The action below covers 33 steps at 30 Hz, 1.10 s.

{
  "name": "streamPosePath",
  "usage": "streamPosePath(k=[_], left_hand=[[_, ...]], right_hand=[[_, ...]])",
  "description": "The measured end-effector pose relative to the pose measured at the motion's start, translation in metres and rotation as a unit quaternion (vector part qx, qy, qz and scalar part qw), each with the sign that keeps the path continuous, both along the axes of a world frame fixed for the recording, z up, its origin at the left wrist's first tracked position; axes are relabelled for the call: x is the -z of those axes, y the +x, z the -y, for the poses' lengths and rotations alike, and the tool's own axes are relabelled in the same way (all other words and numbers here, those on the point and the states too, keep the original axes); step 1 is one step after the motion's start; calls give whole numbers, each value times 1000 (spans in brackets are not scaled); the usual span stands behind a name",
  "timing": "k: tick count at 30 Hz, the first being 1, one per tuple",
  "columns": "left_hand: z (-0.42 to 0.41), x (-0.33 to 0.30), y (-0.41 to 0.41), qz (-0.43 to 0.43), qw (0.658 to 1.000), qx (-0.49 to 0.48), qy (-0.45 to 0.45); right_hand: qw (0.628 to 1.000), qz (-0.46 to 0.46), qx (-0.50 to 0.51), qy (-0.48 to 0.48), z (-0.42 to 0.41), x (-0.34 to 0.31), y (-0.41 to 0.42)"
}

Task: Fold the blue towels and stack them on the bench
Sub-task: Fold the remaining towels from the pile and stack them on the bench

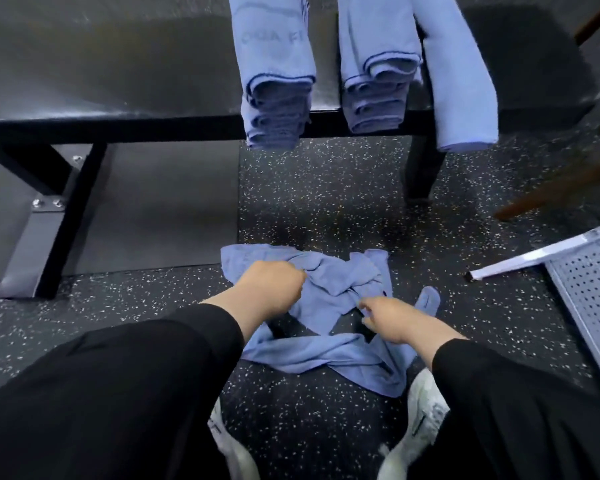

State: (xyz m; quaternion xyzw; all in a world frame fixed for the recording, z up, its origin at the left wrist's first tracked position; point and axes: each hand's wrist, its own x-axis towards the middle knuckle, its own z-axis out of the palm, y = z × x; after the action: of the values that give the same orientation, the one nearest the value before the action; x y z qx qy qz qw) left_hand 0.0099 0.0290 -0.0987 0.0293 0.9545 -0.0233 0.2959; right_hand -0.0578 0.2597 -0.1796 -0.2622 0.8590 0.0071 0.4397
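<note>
Both hands, the left hand (274, 284) and right hand (392, 318), are closing their grip on the crumpled towel (329, 355) lying on the floor (326, 202), likely lifting and shaking it flat before folding toward the stacks (278, 112) at twelve o'clock on the bench (118, 98).

You are in a gym changing room: speckled rubber floor (326, 209), black desk (118, 84) at 12 o'clock, stacked towels (278, 109) on it.
</note>
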Motion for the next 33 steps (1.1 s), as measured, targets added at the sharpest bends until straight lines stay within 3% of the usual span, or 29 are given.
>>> streamPosePath(k=[4, 9, 13, 18, 23, 29, 33], left_hand=[[-13, 16, -8, 45, 999, -9, 8], [-25, 20, -6, 67, 997, 10, 23], [-27, 20, -3, 89, 995, 25, 23], [-24, 16, -2, 103, 994, 26, 20], [-14, -12, -1, 54, 989, -73, 117], [15, -88, 5, -45, 949, -219, 222], [30, -154, 15, -116, 918, -243, 291]], right_hand=[[997, 46, -62, 27, 7, 42, 36], [979, 62, -132, 145, 9, 78, 64], [987, 8, -113, 116, 10, 73, 65], [996, -48, 58, -46, 29, 42, 42], [939, -12, 266, -217, 60, -22, 25], [887, -30, 277, -370, 90, -142, 9], [848, -41, 297, -436, 96, -222, 13]])
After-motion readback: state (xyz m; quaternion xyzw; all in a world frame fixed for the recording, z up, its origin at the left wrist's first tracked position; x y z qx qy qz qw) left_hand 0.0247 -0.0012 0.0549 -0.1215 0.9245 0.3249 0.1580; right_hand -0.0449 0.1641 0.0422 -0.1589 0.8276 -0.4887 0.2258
